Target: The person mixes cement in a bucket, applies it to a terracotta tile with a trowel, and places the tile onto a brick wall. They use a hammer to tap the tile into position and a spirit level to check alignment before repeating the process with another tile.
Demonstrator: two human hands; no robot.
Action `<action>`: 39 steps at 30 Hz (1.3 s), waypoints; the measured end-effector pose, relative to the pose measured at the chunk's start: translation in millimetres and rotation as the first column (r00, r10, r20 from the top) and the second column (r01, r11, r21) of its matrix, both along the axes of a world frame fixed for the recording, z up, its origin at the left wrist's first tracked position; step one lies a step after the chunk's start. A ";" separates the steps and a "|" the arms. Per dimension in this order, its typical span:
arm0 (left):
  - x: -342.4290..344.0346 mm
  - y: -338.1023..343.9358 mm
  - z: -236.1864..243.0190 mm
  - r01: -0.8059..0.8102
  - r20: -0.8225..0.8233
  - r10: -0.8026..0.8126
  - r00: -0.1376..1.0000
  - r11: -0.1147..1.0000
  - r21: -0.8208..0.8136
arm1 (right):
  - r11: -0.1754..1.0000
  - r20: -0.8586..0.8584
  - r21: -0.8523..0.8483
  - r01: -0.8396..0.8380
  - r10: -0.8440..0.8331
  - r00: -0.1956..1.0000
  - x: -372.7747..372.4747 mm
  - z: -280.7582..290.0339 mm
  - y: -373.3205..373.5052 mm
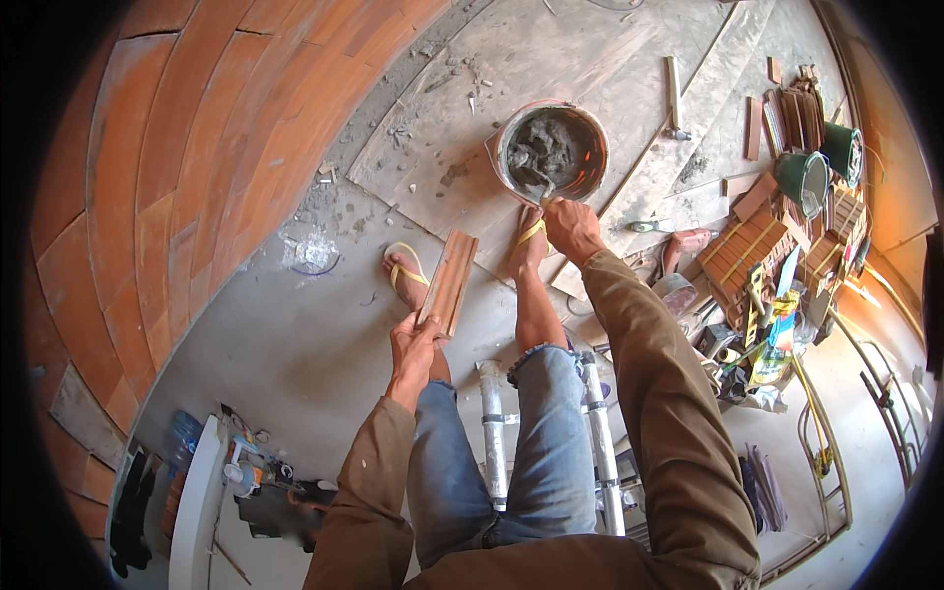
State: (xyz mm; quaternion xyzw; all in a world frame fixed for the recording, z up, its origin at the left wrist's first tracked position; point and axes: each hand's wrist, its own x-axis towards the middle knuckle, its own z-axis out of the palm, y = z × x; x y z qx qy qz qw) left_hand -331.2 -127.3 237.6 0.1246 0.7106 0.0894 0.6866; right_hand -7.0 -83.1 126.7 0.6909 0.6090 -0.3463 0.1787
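My left hand (pixel 414 349) is closed around the lower end of a narrow terracotta tile (pixel 454 282), whose upturned face has long grooves. The tile tilts up and away from me over the floor. My right hand (pixel 572 229) grips a small trowel (pixel 537 184) at the near rim of a bucket (pixel 499 149). Its blade reaches inside, against the wet grey mortar (pixel 547 141). My fingers hide most of the trowel's handle. Both my feet, in yellow-strapped flip-flops, are on the near side of the bucket.
A wall of orange tiles (pixel 197 167) curves along the left. Right of the bucket lie a hammer (pixel 675 103), a red power drill (pixel 686 248), stacked tiles (pixel 744 256) and green buckets (pixel 802 183). A metal ladder (pixel 494 423) stands between my legs.
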 end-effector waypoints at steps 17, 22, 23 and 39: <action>65.4 44.3 3.5 -0.138 0.118 0.140 0.983 0.990 -0.018 | 0.788 -0.417 -0.097 0.608 -0.587 0.694 67.7 55.9 -71.0; 90.4 61.6 11.9 -0.078 0.166 0.077 0.983 0.997 -0.006 | 0.613 -0.593 0.140 0.778 -0.578 0.561 -7.3 64.0 -134.1; 95.8 64.8 17.0 -0.067 0.180 0.065 0.982 0.998 0.007 | 0.583 -0.601 0.169 0.795 -0.579 0.552 -19.9 66.1 -135.5; 98.9 88.2 58.3 0.046 0.322 -0.097 0.942 0.986 0.161 | 0.512 -0.575 0.382 0.769 -0.520 0.632 -52.9 10.5 -154.4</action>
